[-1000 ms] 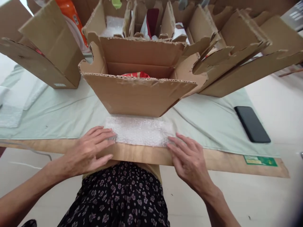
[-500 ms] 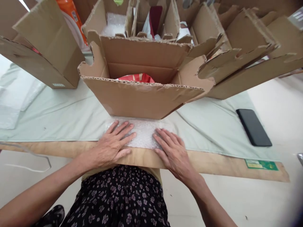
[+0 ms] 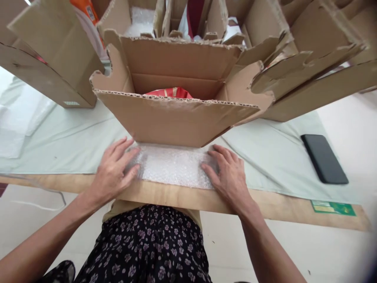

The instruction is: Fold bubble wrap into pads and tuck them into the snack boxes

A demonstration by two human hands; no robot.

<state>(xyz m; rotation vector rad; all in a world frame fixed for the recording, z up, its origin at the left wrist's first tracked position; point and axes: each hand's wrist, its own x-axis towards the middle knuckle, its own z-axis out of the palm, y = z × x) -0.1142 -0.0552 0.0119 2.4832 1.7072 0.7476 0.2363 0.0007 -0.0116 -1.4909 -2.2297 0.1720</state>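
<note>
A folded sheet of white bubble wrap [image 3: 173, 167] lies flat on the table's near edge, just in front of an open cardboard box [image 3: 173, 118]. My left hand [image 3: 113, 171] rests flat on the sheet's left end, fingers spread. My right hand [image 3: 228, 175] lies flat on its right end, fingers stretched out toward the box. Something red [image 3: 169, 92] shows inside the box behind its front wall.
More open cardboard boxes [image 3: 294, 59] crowd the back and both sides. A pale green cloth [image 3: 73, 137] covers the wooden table [image 3: 279, 202]. A black phone [image 3: 324, 158] lies at the right. White packing material [image 3: 14, 125] sits at the far left.
My hands, close together on the middle of the bubble wrap half a second ago, have slid apart to its two ends. The view has shifted slightly.
</note>
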